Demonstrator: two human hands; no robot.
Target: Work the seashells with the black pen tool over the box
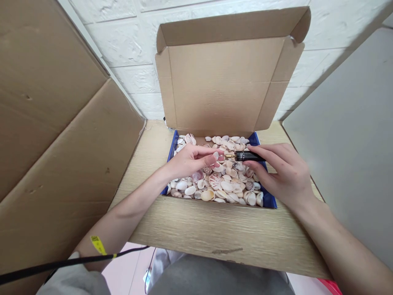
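Observation:
An open cardboard box (271, 200) with a blue lining sits on a wooden desk, filled with several small pale seashells (227, 186). My left hand (190, 160) hovers over the shells and pinches one small shell (216, 155) between thumb and fingers. My right hand (282, 172) grips a slim black tool (247, 156) with a gold tip. The tip points left and meets the pinched shell. Both hands are just above the pile, near the box's middle.
The box lid (224, 82) stands upright behind the shells. A large cardboard sheet (55, 135) leans along the left, a grey panel (353, 135) along the right. The wooden desk (221, 229) shows in front of the box. A black cable (61, 262) crosses the lower left.

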